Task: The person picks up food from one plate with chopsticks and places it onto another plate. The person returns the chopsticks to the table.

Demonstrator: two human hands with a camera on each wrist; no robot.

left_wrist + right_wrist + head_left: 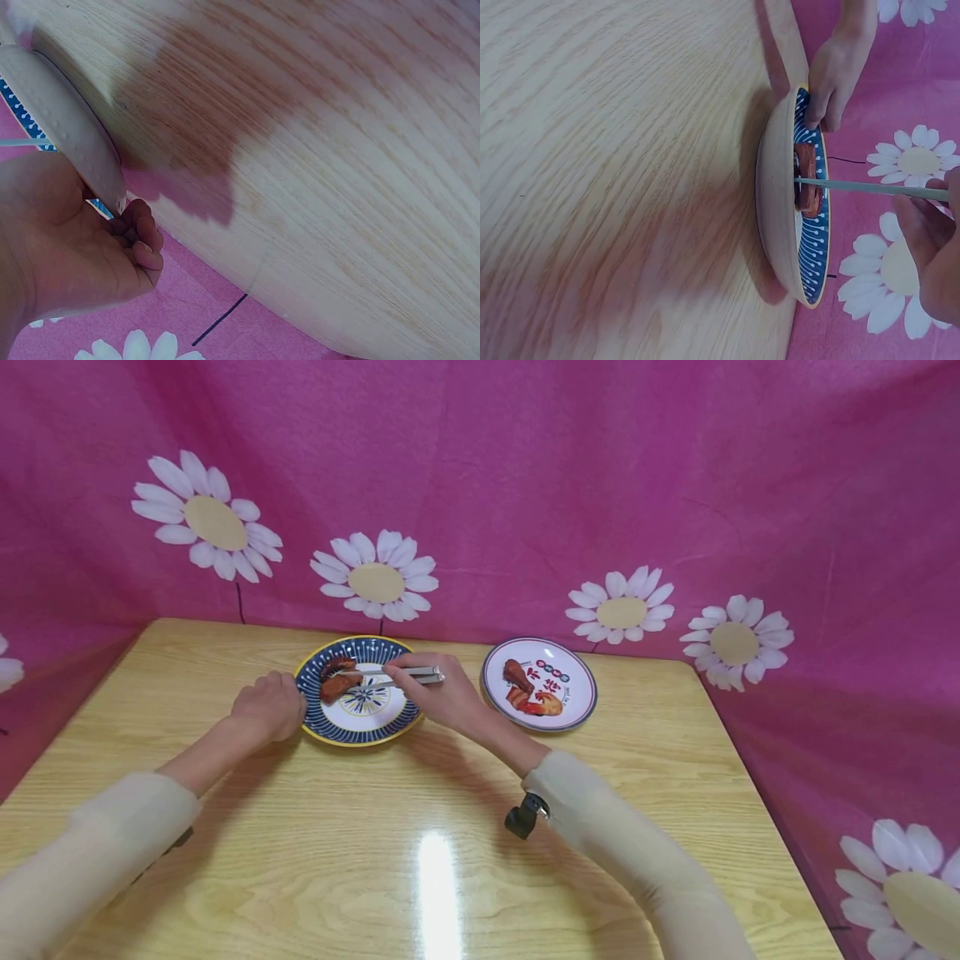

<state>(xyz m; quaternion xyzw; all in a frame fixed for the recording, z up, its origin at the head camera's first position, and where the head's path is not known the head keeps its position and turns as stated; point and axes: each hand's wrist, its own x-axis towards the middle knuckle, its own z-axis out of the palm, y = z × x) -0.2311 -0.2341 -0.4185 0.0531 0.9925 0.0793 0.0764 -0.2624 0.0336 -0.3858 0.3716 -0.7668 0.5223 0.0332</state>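
Observation:
A deep plate [360, 733] with a blue patterned border and yellow rim stands at the back left of the table. My left hand [272, 706] grips its left rim with curled fingers; in the left wrist view the fingertips [146, 251] bend in at the rim. In my right hand [437, 689] is a pair of silver chopsticks [422, 674], pinched near the middle and reaching over the plate from the right. Their tips meet glossy brown pieces of meat [341, 683] on the plate's left side. In the right wrist view, the meat [807, 161] partly hides behind the near wall.
To the right stands a white plate [573, 672] with a dark rim and red lettering. On it lie a brown drumstick [516, 674], a reddish strip [517, 697] and an orange-red piece [551, 703]. A pink flowered cloth [495, 510] hangs behind the wooden table [375, 860].

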